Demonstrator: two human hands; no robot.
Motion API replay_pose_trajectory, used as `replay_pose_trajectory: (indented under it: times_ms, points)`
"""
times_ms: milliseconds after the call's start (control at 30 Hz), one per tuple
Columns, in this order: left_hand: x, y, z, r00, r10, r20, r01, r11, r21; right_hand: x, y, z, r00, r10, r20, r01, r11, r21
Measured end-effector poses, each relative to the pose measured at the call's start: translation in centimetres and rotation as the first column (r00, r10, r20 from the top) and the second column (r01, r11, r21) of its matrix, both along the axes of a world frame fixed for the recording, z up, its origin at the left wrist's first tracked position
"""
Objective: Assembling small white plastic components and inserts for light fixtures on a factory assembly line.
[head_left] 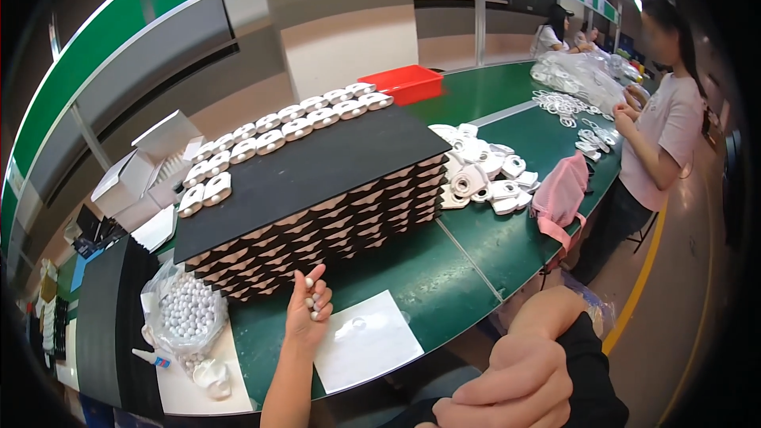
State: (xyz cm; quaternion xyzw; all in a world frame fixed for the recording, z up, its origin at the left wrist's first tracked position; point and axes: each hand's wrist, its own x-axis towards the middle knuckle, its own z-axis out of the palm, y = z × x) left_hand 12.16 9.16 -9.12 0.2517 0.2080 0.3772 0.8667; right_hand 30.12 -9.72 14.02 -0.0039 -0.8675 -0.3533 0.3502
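Observation:
My left hand [307, 307] is in front of the stack, fingers curled around several small white balls [310, 302]. Large and close at the lower right is my right hand [515, 380], its fingers folded; whatever they may hold is hidden. Beyond the left hand stands a tall stack of black sheets [317, 182] with white parts layered between them. Rows of white oval parts [269, 141], each with a round ball-like spot, lie along the top sheet's far and left side. A clear bag of white balls [190, 313] sits left of my left hand.
A white sheet [369, 341] lies at the table's near edge. Around the stack are a small glue bottle [151, 358], white boxes [139, 178], a red bin [404, 84], loose white parts [483, 170] and a pink bag [561, 190]. A person [662, 111] stands at right.

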Motion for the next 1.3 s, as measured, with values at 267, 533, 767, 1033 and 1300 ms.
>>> replay_pose_trajectory:
  times_ms: [267,533,767,1033,1300]
  points:
    - [0.0,-0.3,0.6,1.000,-0.014,0.025,0.014,1.000,0.027,3.3,-1.5,-16.4,0.680,-0.687,-0.255,0.575,0.716,-0.396]
    - [0.6,-0.5,0.9,0.995,-0.091,0.029,0.089,0.994,0.058,18.1,2.8,-22.0,-0.133,-0.991,0.004,0.719,-0.099,-0.688]
    - [0.1,-0.6,0.6,0.993,-0.024,-0.118,0.046,0.982,0.184,15.3,1.1,-23.1,-0.187,-0.982,0.033,0.616,-0.143,-0.775]
    - [0.1,-0.8,0.7,0.989,-0.093,-0.116,0.114,0.976,0.185,14.7,-0.5,-20.3,-0.024,-0.955,0.297,0.383,-0.283,-0.880]
    - [0.1,-1.1,1.6,0.985,-0.043,-0.168,0.067,0.987,0.144,12.3,1.6,-16.5,0.207,-0.846,0.490,0.604,-0.284,-0.745]
